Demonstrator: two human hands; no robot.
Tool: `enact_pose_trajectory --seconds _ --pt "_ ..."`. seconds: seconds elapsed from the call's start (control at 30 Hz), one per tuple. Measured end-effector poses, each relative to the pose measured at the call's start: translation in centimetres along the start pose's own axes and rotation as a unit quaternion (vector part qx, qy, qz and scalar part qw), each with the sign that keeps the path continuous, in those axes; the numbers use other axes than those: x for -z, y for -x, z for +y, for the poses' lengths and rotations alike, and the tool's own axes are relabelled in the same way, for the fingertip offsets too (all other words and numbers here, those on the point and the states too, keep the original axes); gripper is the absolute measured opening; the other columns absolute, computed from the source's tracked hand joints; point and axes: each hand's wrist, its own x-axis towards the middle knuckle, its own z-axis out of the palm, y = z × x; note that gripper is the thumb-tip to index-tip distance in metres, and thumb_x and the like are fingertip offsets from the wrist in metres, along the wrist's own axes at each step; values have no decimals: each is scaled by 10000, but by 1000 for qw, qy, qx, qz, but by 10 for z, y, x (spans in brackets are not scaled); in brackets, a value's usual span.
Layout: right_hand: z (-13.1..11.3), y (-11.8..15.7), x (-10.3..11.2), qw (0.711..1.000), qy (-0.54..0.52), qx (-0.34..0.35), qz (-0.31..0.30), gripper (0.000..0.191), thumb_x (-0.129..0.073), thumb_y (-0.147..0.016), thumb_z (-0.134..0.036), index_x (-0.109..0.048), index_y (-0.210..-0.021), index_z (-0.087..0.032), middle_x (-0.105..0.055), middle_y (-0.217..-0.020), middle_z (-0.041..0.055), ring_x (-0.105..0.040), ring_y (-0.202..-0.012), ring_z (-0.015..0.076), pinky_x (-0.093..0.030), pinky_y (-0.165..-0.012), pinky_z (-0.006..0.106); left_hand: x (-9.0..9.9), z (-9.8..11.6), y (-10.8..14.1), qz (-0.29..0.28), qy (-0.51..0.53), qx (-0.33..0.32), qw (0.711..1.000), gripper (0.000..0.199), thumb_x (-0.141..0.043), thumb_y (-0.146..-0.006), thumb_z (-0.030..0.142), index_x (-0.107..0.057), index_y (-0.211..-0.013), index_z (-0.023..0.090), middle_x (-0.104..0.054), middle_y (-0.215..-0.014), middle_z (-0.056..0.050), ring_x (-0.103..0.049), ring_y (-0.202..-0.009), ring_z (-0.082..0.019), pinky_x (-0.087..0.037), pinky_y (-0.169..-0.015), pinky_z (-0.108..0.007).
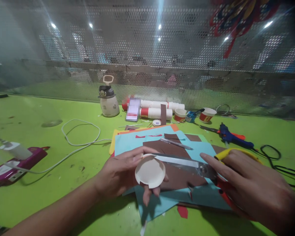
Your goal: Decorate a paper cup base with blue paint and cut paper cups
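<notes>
My left hand (124, 170) is closed around a small, shallow white paper cup piece (150, 171), its round inside facing me and its lower rim notched. In my right hand (248, 183) is a pair of scissors (207, 171) with yellow and red-orange handles. The index finger lies along the scissors near the pivot. Their blades point left and reach the upper right edge of the cup piece. Beneath both hands lie brown paper (177, 178) and light blue paper sheets (159, 205), with a pen (176, 143) on top.
A glue gun (233, 136) with a black cord lies at the right. Toward the back are stacked paper cups (153, 113), two separate cups, a phone (133, 109) and a bottle (109, 101). A purple power strip (19, 164) with a white cable sits at the left.
</notes>
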Motion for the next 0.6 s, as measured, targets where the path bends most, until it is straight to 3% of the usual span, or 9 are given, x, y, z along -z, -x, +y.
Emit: enact_pose_trajectory --seconds 0.13,0.43,0.6 --pt "4 1 -1 995 73 65 -32 663 -564 -888 -189 -374 -1521 -236 -578 -750 48 -573 -614 225 -481 -539 333 0 -1 0 21 8 10 1000 310 -416 -988 315 -589 -1134 104 -728 -936 -204 -736 -739 -259 -517 -478 -242" --pt "7 6 -6 990 88 68 -86 611 -497 -900 -108 -383 -1495 -196 -633 -968 155 -620 -715 257 -514 -547 350 1 -2 -2 31 33 24 999 286 -419 -983 308 -596 -1030 89 -724 -886 -193 -730 -712 -238 -547 -492 -243" --pt "9 7 -6 988 94 68 -102 615 -504 -906 -112 -376 -1502 -194 -634 -940 145 -621 -681 260 -464 -490 334 3 -3 -2 44 34 36 998 351 -353 -1008 325 -605 -1053 85 -730 -901 -207 -721 -668 -224 -526 -463 -239"
